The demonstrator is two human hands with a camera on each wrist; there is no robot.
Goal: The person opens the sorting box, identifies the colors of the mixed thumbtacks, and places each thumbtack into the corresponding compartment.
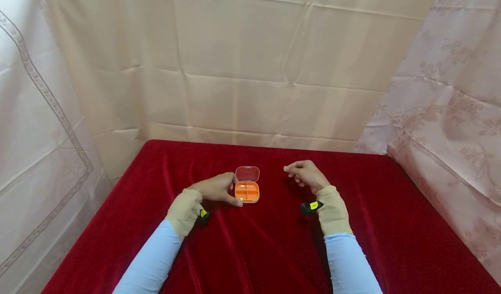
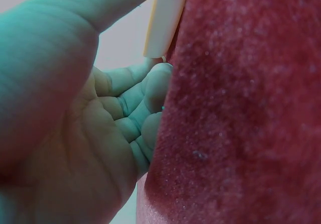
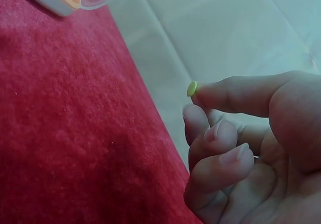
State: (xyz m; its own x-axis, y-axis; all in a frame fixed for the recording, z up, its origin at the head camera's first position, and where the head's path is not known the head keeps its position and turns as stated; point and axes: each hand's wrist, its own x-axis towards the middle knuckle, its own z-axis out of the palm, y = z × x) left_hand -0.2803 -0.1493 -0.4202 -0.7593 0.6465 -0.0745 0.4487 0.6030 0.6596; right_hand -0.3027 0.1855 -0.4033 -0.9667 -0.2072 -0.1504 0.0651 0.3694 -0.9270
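An orange pill box (image 1: 247,192) with several compartments lies on the red cloth, its clear lid (image 1: 247,173) raised at the back. A small round thing (image 1: 241,198) sits in its front left compartment. My left hand (image 1: 214,188) holds the box from the left, thumb at the near corner and forefinger towards the back. In the left wrist view the box's pale side (image 2: 165,23) shows between thumb and forefinger. To the right of the box, my right hand (image 1: 309,175) pinches a small yellow-green pill (image 3: 192,88) between thumb and forefinger, the other fingers curled.
Red velvety cloth (image 1: 274,250) covers the table. A beige curtain (image 1: 250,68) hangs behind its far edge, with patterned curtains (image 1: 450,89) at the sides. Each wrist wears a beige band with a small black camera (image 1: 309,208).
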